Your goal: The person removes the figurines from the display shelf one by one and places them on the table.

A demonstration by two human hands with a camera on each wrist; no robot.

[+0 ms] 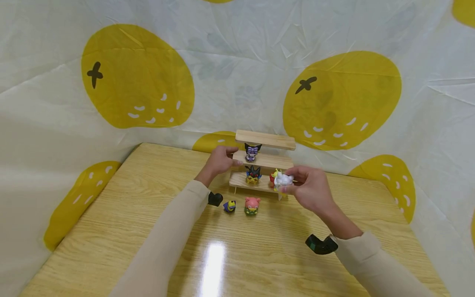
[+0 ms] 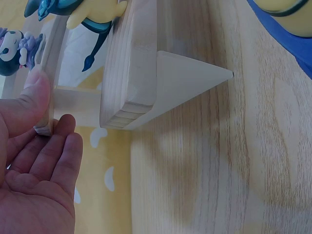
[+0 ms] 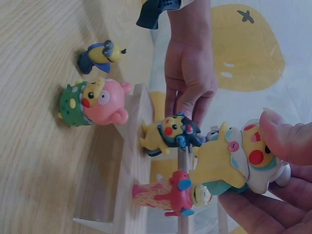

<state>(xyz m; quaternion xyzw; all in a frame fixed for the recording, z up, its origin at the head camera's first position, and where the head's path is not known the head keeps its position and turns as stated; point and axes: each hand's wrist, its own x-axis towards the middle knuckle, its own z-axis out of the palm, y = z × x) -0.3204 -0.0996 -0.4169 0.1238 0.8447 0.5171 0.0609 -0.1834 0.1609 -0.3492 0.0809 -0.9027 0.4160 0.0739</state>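
My left hand (image 1: 220, 160) grips the left end of the middle tier of a small wooden display shelf (image 1: 274, 160), thumb above and fingers below. In my right hand (image 1: 313, 189) is a yellow figurine with a white hood (image 3: 219, 163), pinched between thumb and fingers in front of the shelf's right side. A black-and-purple figurine (image 1: 251, 152) stands on the middle tier. On the lowest tier are a yellow figurine with a dark hood (image 3: 165, 134) and a red figurine (image 3: 178, 192), which the held one partly hides in the head view.
On the table (image 1: 148, 247) before the shelf stand a pink-hooded figurine (image 1: 252, 205) and a yellow figurine in blue with goggles (image 1: 229, 206). A white cloth with yellow fruit prints (image 1: 237, 82) hangs behind the table. Dark wrist cameras (image 1: 321, 244) sit at both cuffs.
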